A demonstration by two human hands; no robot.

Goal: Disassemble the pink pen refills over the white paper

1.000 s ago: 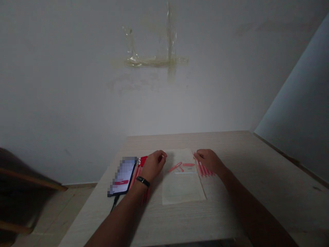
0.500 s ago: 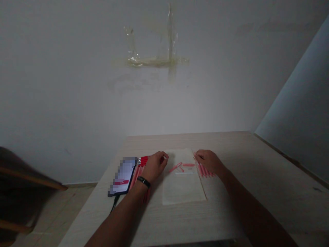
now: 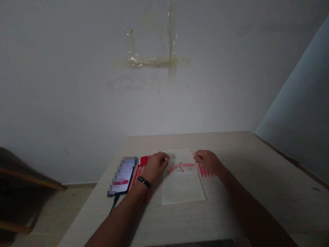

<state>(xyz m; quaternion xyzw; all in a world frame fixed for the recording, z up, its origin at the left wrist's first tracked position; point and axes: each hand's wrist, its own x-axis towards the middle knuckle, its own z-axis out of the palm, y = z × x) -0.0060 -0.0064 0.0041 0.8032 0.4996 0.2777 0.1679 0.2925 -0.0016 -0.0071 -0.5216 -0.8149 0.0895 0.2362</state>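
Observation:
My left hand [image 3: 156,167] lies over a bundle of pink pens with red ends [image 3: 140,175], its fingertips reaching toward a pale sheet of paper [image 3: 183,188]. A black band [image 3: 144,182] circles that wrist. My right hand [image 3: 208,162] rests its curled fingers on the upper ends of a row of pink pens [image 3: 204,170] along the sheet's right edge. Small pink pieces [image 3: 175,167] and a short pink stick [image 3: 189,165] lie on the sheet between my hands. Dim light and my fingers hide whether either hand grips a pen.
A phone [image 3: 122,176] with a blurred screen lies left of the pens, its black cable [image 3: 114,204] running off the table's near edge. The pale wood table [image 3: 257,178] meets a white wall with old tape marks [image 3: 154,61]. A dark chair [image 3: 17,181] stands at the left.
My left hand has shifted slightly to the right and toward me. My right hand, the sheet and the pens show almost no movement.

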